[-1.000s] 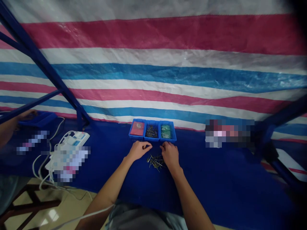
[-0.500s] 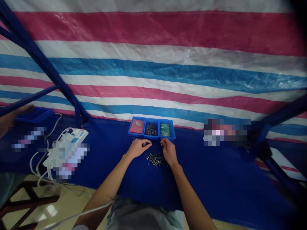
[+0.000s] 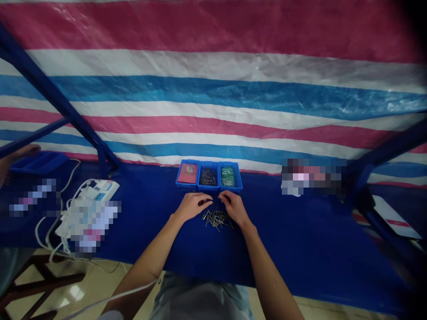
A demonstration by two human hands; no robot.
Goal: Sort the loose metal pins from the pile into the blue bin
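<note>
A loose pile of thin brass and dark metal pieces, like long screws (image 3: 217, 218), lies on the blue table top. My left hand (image 3: 195, 205) is just left of and above the pile, thumb and fingertips pinched together. Opposite it, my right hand (image 3: 232, 206) hovers at the pile's upper right, also pinched, fingertips pointing at the left hand. Whatever either pinch holds is too small to make out. Three joined blue bins stand beyond: a left bin (image 3: 177, 179) with a red packet, a middle bin (image 3: 208, 187) with dark screws, a right bin (image 3: 237, 174) with green-and-clear packets.
White power strips and cables (image 3: 100, 191) lie on the left of the table (image 3: 143, 195). Another person's hand (image 3: 25, 152) is by a blue tray (image 3: 43, 163) at far left. Blue metal frame bars (image 3: 63, 104) rise at both sides before a striped tarp (image 3: 200, 93).
My right hand has shifted left, closer to my left hand, and its fingers now reach further inward. The left hand is nearly still. The view has tilted up slightly.
</note>
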